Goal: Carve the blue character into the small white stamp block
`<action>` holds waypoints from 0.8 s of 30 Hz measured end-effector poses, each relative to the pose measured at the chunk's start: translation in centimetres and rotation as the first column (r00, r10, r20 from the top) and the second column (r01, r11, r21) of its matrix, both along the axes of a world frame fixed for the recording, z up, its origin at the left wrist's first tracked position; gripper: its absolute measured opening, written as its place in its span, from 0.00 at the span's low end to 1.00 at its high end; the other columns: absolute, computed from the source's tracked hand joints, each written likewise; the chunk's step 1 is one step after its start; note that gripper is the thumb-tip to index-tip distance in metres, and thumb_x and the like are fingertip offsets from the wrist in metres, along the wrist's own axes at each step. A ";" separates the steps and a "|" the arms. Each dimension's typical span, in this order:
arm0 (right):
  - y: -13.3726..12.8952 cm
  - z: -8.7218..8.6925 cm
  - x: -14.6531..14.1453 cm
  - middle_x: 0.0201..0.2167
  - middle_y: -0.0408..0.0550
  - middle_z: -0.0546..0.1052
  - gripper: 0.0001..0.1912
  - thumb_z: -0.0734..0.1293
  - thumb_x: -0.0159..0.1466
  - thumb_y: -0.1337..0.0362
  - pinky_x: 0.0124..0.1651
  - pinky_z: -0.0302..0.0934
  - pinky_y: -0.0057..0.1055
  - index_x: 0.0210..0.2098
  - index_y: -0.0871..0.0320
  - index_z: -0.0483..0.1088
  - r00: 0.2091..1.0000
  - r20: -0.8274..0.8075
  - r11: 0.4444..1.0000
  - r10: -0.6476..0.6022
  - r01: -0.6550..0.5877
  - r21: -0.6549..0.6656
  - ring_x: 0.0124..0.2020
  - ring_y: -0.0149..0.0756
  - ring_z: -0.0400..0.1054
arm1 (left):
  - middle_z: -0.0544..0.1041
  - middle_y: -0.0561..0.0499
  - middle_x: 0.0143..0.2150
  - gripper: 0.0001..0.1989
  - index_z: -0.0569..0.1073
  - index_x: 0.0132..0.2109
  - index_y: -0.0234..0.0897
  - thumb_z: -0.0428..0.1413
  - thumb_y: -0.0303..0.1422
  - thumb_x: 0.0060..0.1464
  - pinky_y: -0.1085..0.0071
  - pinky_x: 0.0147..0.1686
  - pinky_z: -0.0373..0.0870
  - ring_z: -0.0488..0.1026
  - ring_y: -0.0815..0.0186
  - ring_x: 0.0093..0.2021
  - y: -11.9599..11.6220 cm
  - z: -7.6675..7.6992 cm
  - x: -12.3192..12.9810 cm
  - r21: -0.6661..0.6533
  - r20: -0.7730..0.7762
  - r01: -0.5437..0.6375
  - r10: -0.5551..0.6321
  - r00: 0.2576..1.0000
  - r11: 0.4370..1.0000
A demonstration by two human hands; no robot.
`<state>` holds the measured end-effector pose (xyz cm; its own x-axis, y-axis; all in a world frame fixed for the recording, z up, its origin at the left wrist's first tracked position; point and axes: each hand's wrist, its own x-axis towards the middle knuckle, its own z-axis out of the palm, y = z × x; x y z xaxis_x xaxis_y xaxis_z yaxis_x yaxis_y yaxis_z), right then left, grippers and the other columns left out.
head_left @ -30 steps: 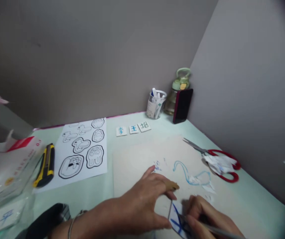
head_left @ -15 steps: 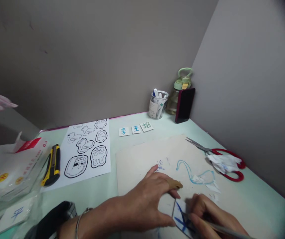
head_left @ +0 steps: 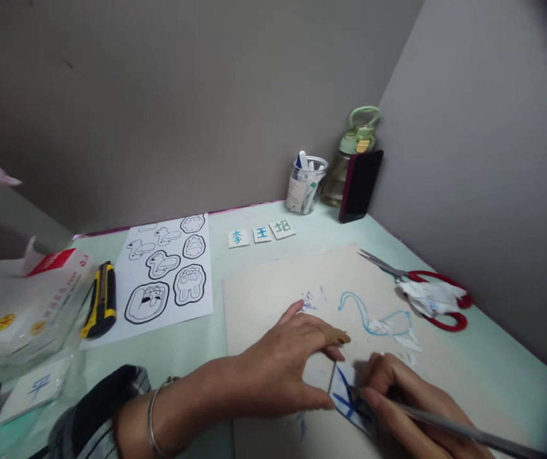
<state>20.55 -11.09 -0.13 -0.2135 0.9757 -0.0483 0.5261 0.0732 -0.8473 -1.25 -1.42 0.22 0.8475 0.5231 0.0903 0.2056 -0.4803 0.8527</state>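
Note:
A small white card (head_left: 342, 390) with thick blue strokes lies on the big cream board (head_left: 259, 299). My left hand (head_left: 292, 366), a tan bandage round one finger, grips the card's left edge and top corner between thumb and fingers. My right hand (head_left: 400, 389) is closed round a slim grey pen-shaped tool (head_left: 465, 430). The tool's tip is at the blue strokes, too dark and blurred to make out its kind. Fingers and shadow cover the card's right side. Above the hands, a blue swan-like outline (head_left: 357, 303) and white paper scraps (head_left: 383, 327) are on the board.
Red-handled scissors (head_left: 419, 277) hold crumpled white paper (head_left: 431, 296) at right. A yellow-black box cutter (head_left: 101, 303) rests by a printed sheet (head_left: 171, 255) and plastic bags (head_left: 25, 306). Behind are character tiles (head_left: 261, 234), a pen jar (head_left: 306, 185), a bottle (head_left: 338, 175) and a phone (head_left: 362, 186).
The view has tipped down, so everything sits higher in the picture. More of the tool's handle shows behind my right hand. My left hand keeps its grip on the card.

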 end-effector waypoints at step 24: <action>-0.6 1.4 0.1 0.30 0.43 0.72 0.12 0.58 0.74 0.58 0.31 0.58 0.31 0.34 0.53 0.62 1.000 0.020 0.997 0.013 -0.012 -0.080 0.30 0.34 0.64 | 0.78 0.50 0.54 0.35 0.64 0.63 0.42 0.68 0.31 0.50 0.52 0.72 0.34 0.66 0.59 0.63 0.1 -0.9 -0.2 0.088 0.028 0.012 -0.014 1.000 0.996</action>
<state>20.62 -11.70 1.23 -0.2237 0.9659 -0.1305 0.5428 0.0123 -0.8398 -1.41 -1.32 -0.71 0.8507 0.5009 0.1595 0.1749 -0.5559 0.8126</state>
